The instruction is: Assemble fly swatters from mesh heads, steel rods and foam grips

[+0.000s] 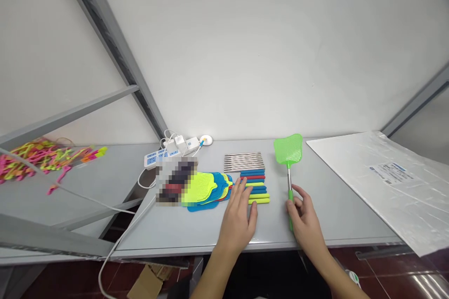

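Note:
A green fly swatter (288, 150) with a metal shaft and green handle is in my right hand (304, 215), its mesh head pointing away from me. My left hand (239, 219) reaches over the table with fingers stretched out, at the left ends of a row of blue, red and yellow-green handle tubes (258, 200). Whether its fingertips touch the tubes I cannot tell. Just left of that hand lies a pile of loose swatter heads (199, 187), yellow and blue with some red. Behind the tubes, thin metal rods (242, 162) lie side by side.
A power strip (151, 160) with plugs and white cables stands at the back left. White wrapped sheet packaging (379, 177) covers the right side of the table (336, 205). Bright tangled pieces (42, 159) lie beyond the metal frame at far left. Pixelated items border the swatter heads.

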